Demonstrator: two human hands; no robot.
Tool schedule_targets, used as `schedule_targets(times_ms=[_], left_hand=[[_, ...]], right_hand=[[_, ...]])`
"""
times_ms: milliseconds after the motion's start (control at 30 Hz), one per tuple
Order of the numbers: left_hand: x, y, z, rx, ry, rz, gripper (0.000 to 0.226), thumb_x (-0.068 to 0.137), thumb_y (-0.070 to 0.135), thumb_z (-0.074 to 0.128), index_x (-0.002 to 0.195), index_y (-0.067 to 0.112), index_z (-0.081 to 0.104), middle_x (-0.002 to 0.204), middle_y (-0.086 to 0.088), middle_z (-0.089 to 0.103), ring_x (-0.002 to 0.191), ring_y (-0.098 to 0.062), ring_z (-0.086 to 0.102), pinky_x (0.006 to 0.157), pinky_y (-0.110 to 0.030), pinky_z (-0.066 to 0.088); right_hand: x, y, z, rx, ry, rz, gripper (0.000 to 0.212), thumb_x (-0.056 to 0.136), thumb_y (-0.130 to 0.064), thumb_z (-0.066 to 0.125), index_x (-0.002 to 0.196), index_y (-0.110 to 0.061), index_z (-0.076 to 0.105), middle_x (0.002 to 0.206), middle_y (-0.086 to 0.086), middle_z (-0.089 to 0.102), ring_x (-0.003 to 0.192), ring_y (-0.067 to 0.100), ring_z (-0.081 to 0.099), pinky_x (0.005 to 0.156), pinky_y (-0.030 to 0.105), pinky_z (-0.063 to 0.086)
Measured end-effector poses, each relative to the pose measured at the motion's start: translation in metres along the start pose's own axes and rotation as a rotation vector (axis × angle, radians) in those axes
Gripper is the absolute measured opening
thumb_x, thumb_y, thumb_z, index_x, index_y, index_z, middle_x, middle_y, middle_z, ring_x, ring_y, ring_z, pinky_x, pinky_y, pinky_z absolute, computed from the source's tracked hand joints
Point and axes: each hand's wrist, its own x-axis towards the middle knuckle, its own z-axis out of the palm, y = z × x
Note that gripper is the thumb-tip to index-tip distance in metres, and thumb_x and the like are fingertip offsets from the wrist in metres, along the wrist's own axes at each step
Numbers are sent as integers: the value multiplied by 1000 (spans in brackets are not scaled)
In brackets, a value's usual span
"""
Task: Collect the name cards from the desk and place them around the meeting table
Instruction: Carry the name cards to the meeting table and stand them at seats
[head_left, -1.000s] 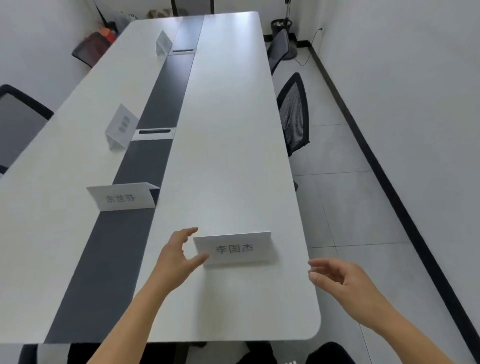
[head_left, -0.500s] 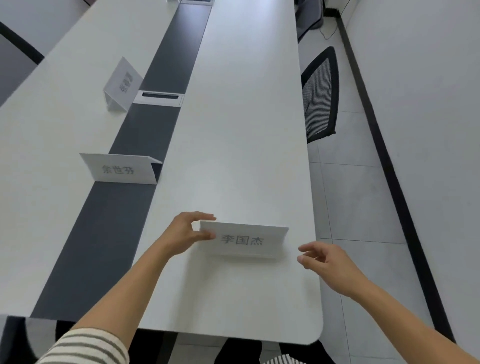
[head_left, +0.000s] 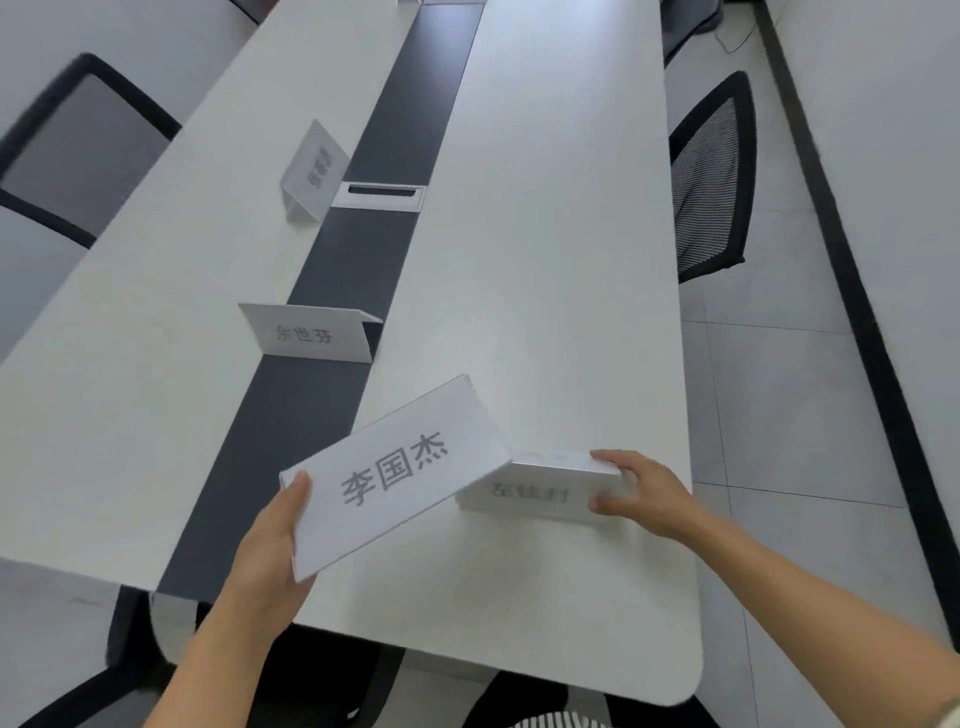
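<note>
The print on the low card (head_left: 540, 491) is too blurred to read, and its left end hides behind the tilted card (head_left: 395, 473). The right hand (head_left: 644, 493) pinches the low card's other end on the smooth white table (head_left: 545, 260). The left hand (head_left: 265, 545) grips the tilted card's corner. This one is a stiff white folded tent with bold grey characters, held above the table just left of the right hand.

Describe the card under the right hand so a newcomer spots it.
On the long white meeting table, find the near end, right of the dark centre strip. A name card stands there, its right end pinched by the right hand. Unlike the big-lettered card lifted by the left hand, it rests on the tabletop.
</note>
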Motion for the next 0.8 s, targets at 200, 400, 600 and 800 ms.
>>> schedule_targets(times_ms=[200, 400, 600, 800], left_hand=[[-25, -32, -16, -202, 51, -90, 41, 95, 44, 43, 125, 22, 58, 121, -10, 68, 113, -34, 60, 97, -59, 45], [-29, -25, 11, -339, -6, -90, 46, 90, 50, 45, 123, 21, 61, 121, -15, 65, 107, -40, 59, 83, -56, 52], [-33, -4, 75, -352, -93, -28, 38, 95, 45, 42, 113, 22, 66, 103, -13, 72, 98, -39, 62, 72, -51, 57], [-40, -11, 157, -287, -172, 5, 38, 94, 43, 44, 111, 21, 69, 107, -13, 72, 86, -31, 69, 66, -40, 54]], right_hand=[[-2, -2, 0, 11, 23, -85, 63, 63, -49, 82, 122, -41, 61, 138, -17, 50, 126, 8, 47, 106, 35, 39], [-25, -42, -26, 215, 111, -212, 43, 73, -36, 80, 113, -29, 68, 117, -15, 67, 110, 0, 58, 94, 26, 44], [-64, -46, -89, 553, 258, -195, 34, 81, -24, 72, 97, 5, 64, 93, 21, 72, 77, 24, 72, 64, 28, 56], [-109, 12, -162, 711, 381, -146, 23, 85, -24, 65, 94, -3, 67, 82, 8, 75, 72, 21, 68, 63, 30, 50]])
